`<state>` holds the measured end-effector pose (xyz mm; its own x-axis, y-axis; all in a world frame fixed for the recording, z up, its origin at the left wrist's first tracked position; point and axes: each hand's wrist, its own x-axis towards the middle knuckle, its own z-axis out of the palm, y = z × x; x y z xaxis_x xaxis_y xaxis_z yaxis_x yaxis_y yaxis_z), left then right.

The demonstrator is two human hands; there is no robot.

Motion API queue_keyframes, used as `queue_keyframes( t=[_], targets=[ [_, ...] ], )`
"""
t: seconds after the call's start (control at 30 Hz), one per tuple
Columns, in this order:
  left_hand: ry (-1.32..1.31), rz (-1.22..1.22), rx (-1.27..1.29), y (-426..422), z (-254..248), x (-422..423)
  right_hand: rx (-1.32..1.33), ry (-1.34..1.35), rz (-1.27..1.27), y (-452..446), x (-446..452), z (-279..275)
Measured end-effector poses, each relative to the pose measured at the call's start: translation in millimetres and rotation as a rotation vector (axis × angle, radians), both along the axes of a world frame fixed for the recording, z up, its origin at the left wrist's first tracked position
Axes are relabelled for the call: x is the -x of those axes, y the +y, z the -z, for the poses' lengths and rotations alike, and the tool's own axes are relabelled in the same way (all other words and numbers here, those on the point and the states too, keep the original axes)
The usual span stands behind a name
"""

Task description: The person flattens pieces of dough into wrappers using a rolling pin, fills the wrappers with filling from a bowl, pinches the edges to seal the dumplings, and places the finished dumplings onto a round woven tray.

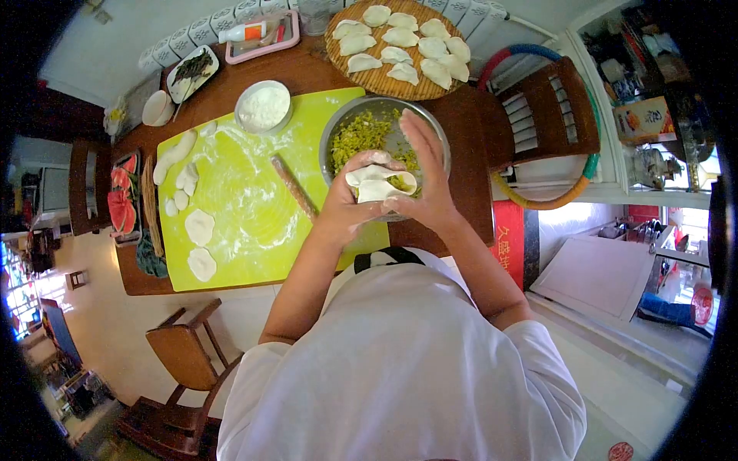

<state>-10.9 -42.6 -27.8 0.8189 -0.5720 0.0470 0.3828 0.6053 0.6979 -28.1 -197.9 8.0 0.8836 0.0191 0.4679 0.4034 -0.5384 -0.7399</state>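
Observation:
A partly folded dumpling (374, 184) is held between my two hands, its right end open with green filling showing. My left hand (346, 200) is closed round its left side. My right hand (430, 184) pinches the right end with the thumb, its other fingers raised. Just behind the hands is a metal bowl (440, 131) with yellow-green filling (360, 137). To the left, on the floured green mat (254, 223), lie a rolling pin (294, 187), two round wrappers (200, 227) and some dough pieces (186, 178).
A woven tray (377, 77) with several dumplings stands at the back. A bowl of flour (264, 106) is on the mat's rear edge. Farther left are a plate of greens (192, 73), a white cup (157, 108) and watermelon slices (121, 211). Chairs stand right (565, 115) and front left (183, 355).

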Motion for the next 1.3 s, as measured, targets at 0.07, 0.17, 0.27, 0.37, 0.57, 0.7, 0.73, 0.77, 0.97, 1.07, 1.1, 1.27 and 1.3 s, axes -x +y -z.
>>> queue_keyframes(
  t=[0.07, 0.17, 0.27, 0.37, 0.57, 0.7, 0.73, 0.77, 0.97, 1.07, 1.1, 1.27, 1.3],
  targets=[
    [0.006, 0.008, 0.022, 0.1, 0.9, 0.0, 0.036, 0.02, -0.05, -0.8, -2.2, 0.6],
    [-0.027, 0.047, -0.04, 2.0, 2.5, 0.0, 0.236, -0.01, -0.086, 0.4, -3.8, -4.7],
    [0.023, 0.078, -0.068, 3.7, -6.6, -0.7, 0.283, -0.016, -0.093, 3.9, -4.0, -5.1],
    [0.008, 0.091, -0.079, 4.0, -9.2, -2.8, 0.265, -0.066, -0.079, 6.1, -3.4, -1.0],
    [-0.213, 0.048, -0.37, 1.4, -15.6, -8.8, 0.453, -0.106, -0.124, 0.1, -2.0, 0.5],
    [-0.389, 0.012, -0.597, -2.8, -10.5, -14.8, 0.234, -0.139, -0.073, -1.6, -7.1, 18.4],
    [-0.477, -0.039, -0.703, -5.0, -11.5, -15.7, 0.116, -0.13, -0.026, -0.2, -8.0, 23.9],
    [-0.478, -0.04, -0.705, -7.6, -14.7, -14.5, 0.113, -0.131, -0.027, 3.4, -6.2, 29.3],
    [-0.767, -0.326, -1.107, -13.8, -45.9, -6.6, -0.561, 0.426, 0.149, 13.0, 4.9, 47.0],
    [-0.87, -0.443, -1.119, -14.4, -47.3, 0.4, -0.52, 0.124, 0.131, 19.0, 5.4, 41.1],
    [-0.911, -0.527, -1.14, -14.5, -51.3, 3.3, -0.895, 0.32, 0.076, 18.0, 4.4, 41.0],
    [-1.076, -0.642, -1.139, -12.2, -49.8, 1.3, -1.414, 0.554, 0.077, 21.8, 3.3, 28.7],
    [-1.133, -0.696, -1.135, -11.9, -47.6, 0.9, -1.193, 0.506, 0.041, 18.5, 4.3, 33.9]
  ],
)
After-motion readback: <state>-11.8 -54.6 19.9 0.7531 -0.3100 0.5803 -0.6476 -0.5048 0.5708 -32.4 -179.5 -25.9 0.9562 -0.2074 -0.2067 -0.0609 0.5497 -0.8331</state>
